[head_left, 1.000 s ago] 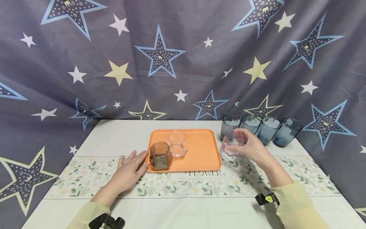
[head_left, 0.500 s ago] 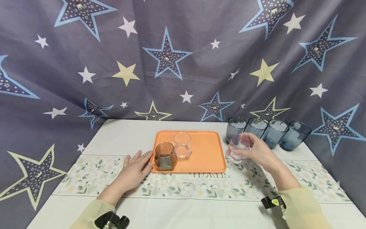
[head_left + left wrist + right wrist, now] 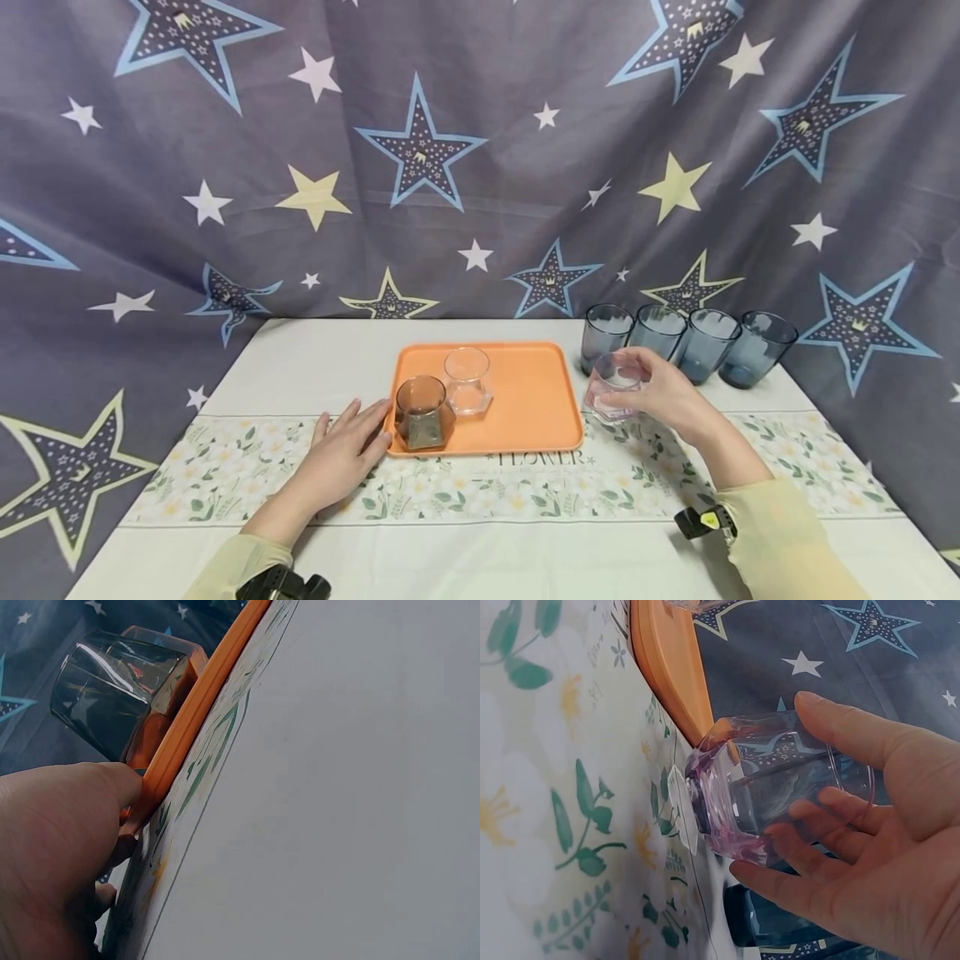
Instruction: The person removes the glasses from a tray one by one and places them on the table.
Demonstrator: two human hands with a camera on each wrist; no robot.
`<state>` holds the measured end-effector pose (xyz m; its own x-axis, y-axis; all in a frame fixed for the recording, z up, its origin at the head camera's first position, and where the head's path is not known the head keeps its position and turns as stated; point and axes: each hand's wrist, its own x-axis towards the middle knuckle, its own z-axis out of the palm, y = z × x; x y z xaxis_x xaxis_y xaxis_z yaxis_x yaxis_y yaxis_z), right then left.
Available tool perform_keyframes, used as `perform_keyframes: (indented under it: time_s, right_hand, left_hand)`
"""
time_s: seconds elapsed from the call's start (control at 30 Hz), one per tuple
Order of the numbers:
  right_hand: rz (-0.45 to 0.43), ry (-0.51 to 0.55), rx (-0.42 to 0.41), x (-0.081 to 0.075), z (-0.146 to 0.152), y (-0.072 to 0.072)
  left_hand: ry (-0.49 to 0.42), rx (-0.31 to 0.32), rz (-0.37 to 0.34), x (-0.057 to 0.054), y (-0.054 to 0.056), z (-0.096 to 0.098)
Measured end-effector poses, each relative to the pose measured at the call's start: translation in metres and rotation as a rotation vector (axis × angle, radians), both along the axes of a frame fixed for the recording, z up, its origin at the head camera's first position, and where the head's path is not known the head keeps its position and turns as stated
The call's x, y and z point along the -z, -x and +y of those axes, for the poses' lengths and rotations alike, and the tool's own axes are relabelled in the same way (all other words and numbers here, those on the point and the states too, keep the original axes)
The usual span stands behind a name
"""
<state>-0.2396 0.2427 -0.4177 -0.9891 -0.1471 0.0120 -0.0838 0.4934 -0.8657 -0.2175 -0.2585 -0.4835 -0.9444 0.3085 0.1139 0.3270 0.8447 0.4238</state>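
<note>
Backdrop: dark grey-purple fabric printed with blue, yellow and white stars.
Right hand: thumb and fingertips pinch the pink glass by its sides.
Pink glass position: right of the orange tray, in front of the blue glasses; whether its faceted base touches the cloth, I cannot tell.
Left hand: fingers spread, tips touching the tray's left rim.
Lettering: "FLOWER" in dark capitals on the cloth, just in front of the tray, a small star-like mark at either end; a fainter line beneath is too small to read.
Wrist device: black, on the right wrist, with a yellow-green label, its writing illegible.
Orange tray: holds two upright glasses.
Smoky brown glass: near the front left corner.
Clear glass: just behind it, to the right.
Blue glasses: four, side by side at the far right.
Cloth: white, crossed by a floral band.
</note>
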Motion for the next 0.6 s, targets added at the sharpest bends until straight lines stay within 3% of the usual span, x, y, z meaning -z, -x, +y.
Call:
perform_keyframes:
  time_s: [0.37, 0.6]
  right_hand:
    - [-0.006, 0.005, -0.003, 0.0045, 0.0020, 0.0014]
    - [0.006, 0.020, -0.028, 0.0056, 0.0045, 0.0019]
  left_hand:
    - [-0.006, 0.004, 0.007, -0.0054, -0.0034, 0.0025]
    - [-0.001, 0.004, 0.010, -0.0033, -0.0015, 0.0022]
